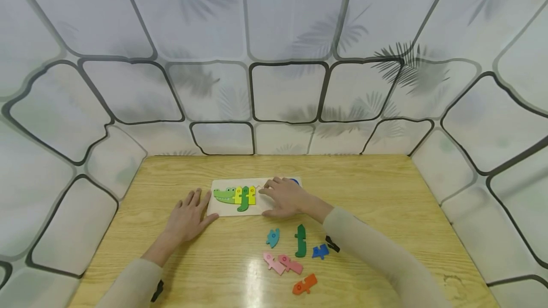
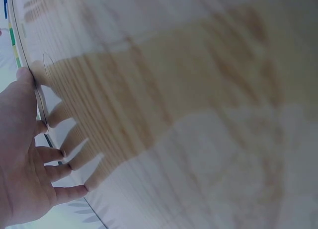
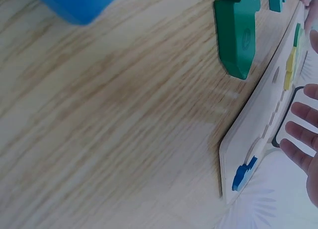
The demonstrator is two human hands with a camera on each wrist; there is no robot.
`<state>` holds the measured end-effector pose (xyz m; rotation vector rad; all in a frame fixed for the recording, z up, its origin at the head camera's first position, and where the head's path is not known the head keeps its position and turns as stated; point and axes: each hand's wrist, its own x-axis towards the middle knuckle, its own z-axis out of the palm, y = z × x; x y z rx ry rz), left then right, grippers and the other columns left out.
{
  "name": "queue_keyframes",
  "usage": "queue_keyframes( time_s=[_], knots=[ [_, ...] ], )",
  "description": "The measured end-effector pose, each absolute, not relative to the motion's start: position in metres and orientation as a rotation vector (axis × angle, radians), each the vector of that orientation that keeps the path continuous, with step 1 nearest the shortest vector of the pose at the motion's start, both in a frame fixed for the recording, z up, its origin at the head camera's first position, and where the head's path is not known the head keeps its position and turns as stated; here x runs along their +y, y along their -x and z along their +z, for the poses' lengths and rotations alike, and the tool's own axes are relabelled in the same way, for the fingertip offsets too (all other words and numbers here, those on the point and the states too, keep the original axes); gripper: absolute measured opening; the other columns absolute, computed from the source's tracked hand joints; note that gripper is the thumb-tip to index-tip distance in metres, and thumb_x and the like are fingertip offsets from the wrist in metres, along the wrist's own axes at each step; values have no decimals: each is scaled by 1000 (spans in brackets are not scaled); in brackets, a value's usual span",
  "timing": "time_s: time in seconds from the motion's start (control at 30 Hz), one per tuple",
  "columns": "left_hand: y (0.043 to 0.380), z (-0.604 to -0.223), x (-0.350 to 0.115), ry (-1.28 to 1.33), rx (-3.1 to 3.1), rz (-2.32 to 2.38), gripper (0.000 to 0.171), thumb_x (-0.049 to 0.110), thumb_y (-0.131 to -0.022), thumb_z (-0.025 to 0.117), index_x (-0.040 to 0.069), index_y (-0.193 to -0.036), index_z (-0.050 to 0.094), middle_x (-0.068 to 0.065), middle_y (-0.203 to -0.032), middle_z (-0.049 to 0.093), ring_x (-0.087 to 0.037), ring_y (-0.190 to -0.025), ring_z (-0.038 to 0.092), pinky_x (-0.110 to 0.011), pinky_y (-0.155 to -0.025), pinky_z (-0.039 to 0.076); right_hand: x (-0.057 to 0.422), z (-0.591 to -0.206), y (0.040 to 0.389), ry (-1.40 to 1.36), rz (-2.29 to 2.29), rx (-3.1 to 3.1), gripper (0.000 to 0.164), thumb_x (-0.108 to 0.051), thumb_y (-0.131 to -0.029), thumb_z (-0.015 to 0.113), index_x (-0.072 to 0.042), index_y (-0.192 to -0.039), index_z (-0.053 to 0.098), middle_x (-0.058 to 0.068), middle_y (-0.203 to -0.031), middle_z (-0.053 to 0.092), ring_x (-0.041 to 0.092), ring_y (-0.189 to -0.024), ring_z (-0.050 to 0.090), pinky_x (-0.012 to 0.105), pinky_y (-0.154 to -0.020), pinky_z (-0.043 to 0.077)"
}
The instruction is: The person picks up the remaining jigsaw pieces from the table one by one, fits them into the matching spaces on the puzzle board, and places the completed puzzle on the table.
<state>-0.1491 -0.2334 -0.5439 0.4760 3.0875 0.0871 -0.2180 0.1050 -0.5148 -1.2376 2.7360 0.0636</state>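
Note:
A white wooden puzzle board (image 1: pixel 229 210) lies on the table with a green crocodile head (image 1: pixel 224 196), yellow pieces (image 1: pixel 252 196) and a green leg piece (image 1: pixel 244 199) set in its left part. A blue piece (image 3: pixel 243 174) sits at its right end. My left hand (image 1: pixel 188 218) rests with fingers spread on the table beside the board's left end, thumb at its lower left corner. My right hand (image 1: pixel 286 197) is over the board's right half, fingers (image 3: pixel 300 132) extended and apart, with nothing seen between them. It hides part of the board from the head view.
Loose pieces lie in front of the board: light blue (image 1: pixel 273 237), dark green (image 1: pixel 301 240), blue (image 1: pixel 320 251), two pink ones (image 1: pixel 291 264) overlapping, and orange (image 1: pixel 305 284). The wooden table (image 1: pixel 364 179) meets a patterned curtain-like wall (image 1: pixel 282 91) at the back and sides.

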Motion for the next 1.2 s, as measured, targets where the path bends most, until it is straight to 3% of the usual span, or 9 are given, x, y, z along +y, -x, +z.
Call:
queue_keyframes(
  time_s=[0.33, 1.2],
  knots=[
    [147, -541, -232, -471, 3087, 111, 79, 56, -104, 58, 6, -163, 40, -33, -164, 40, -52, -151, 43, -71, -113, 43, 118, -516, 208, 1372, 91, 2775, 72, -73, -100, 50, -24, -152, 57, 2, -144, 63, 23, -132, 60, 41, -108, 54],
    [151, -546, -235, -459, 3067, 113, 81, 59, -105, 55, 8, -165, 36, -32, -166, 36, -52, -153, 39, -71, -115, 41, 155, -512, 176, 1509, -13, 2799, 65, -66, -99, 59, -22, -146, 63, 0, -134, 69, 21, -123, 65, 42, -103, 56]
  ],
)
